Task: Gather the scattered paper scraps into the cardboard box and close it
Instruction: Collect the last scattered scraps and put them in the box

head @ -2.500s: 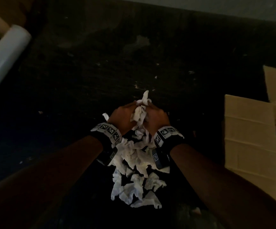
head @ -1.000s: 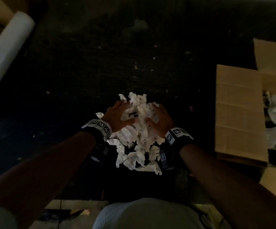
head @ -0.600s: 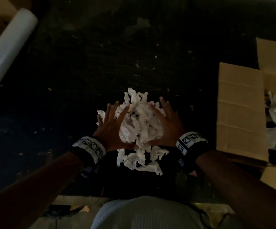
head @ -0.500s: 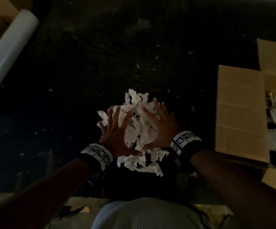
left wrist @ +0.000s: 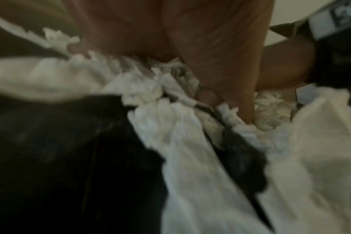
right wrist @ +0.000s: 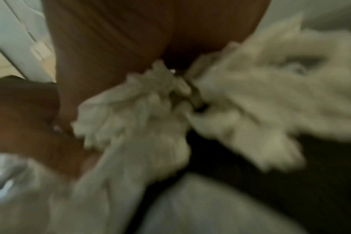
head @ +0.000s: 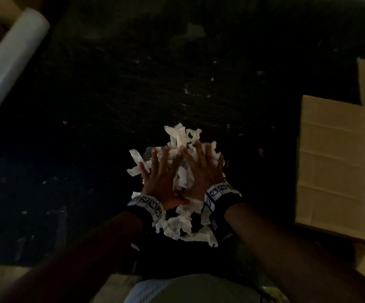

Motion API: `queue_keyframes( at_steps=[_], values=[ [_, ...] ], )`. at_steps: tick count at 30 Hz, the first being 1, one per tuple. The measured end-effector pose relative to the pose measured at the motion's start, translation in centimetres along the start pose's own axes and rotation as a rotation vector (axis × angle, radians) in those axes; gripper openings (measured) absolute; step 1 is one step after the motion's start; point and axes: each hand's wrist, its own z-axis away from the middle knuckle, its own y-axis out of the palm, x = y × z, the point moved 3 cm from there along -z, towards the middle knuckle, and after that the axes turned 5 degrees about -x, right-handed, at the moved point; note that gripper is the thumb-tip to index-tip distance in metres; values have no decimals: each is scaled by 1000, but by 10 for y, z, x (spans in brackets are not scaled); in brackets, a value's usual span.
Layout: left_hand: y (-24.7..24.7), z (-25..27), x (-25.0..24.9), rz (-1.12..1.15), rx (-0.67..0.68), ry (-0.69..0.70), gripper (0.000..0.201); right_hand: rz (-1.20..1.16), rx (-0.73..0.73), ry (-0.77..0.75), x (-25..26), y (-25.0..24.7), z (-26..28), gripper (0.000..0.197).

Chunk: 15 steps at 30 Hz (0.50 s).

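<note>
Far left: a white roll [head: 9, 62] lies at a slant on the dark floor [head: 111, 95], well clear of the work.

Centre: paper scraps [head: 182, 138] are heaped in one mound directly in front of the person. Left hand [head: 162, 182] lies flat on the mound's left flank, fingers straight and spread. Right hand [head: 201, 173] lies flat on the right flank, fingers likewise straight and spread, converging with the left toward the far peak of the heap. Neither hand pinches or curls round anything; both press on top. Loose scraps trail out toward the body below the wrists. Wrist views are blurred; they show palms against paper, and probably nothing more can be read from them.

Right: cardboard box [head: 334, 167], flaps open, some scraps visible inside at the frame edge. It stands apart from the mound, off to the right.

Judgement: the heap sits between the hands, and the box lies to the right hand's side, so the right hand is nearer. The carry would go rightward, and trailing scraps near the body may be left behind.
</note>
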Motion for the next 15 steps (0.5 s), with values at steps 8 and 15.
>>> queue_keyframes(
  at_steps=[8,15],
  values=[
    [17,3,12,48,-161,74,114,-11,-121,-58,-16,19,4,113],
    [24,5,10,284,-318,115,88,-145,-238,-67,-18,26,3,82]
  ],
)
